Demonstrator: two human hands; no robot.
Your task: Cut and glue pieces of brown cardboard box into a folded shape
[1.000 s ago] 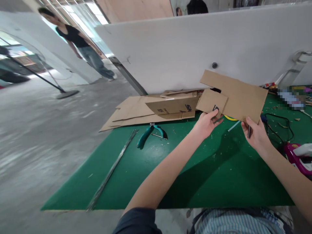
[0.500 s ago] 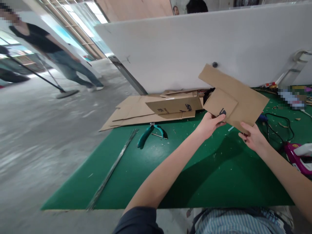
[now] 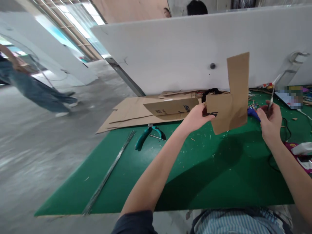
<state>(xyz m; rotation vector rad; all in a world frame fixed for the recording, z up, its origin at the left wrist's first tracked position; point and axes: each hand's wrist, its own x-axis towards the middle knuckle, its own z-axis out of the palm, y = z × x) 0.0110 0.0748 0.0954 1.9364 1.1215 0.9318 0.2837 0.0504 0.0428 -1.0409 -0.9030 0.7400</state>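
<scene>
My left hand [image 3: 198, 116] is closed on the lower left edge of an L-shaped piece of cardboard [image 3: 237, 94], thumb in front. The piece is held up above the green table, its long arm pointing upward, with part of a dark printed letter by my thumb. To its right, apart from it, my right hand [image 3: 271, 122] is closed around a slim tool with a thin metal blade [image 3: 272, 94] pointing up; its handle is hidden in my fingers. Behind my left hand lies a printed cardboard flap [image 3: 170, 108] on flat cardboard sheets [image 3: 133, 109].
Teal-handled pliers [image 3: 143, 138] and a bundle of thin wires [image 3: 109, 174] lie on the green table [image 3: 143, 182]. A blue-handled thing [image 3: 253, 113], a cable and a magenta device [image 3: 304, 162] are at the right. A white panel [image 3: 170, 55] stands behind. A person [image 3: 31, 84] is on the floor at left.
My right hand has let go of the cardboard, moved right and taken up the thin-bladed tool. My left hand has turned the cardboard more upright. The person at left has moved further left.
</scene>
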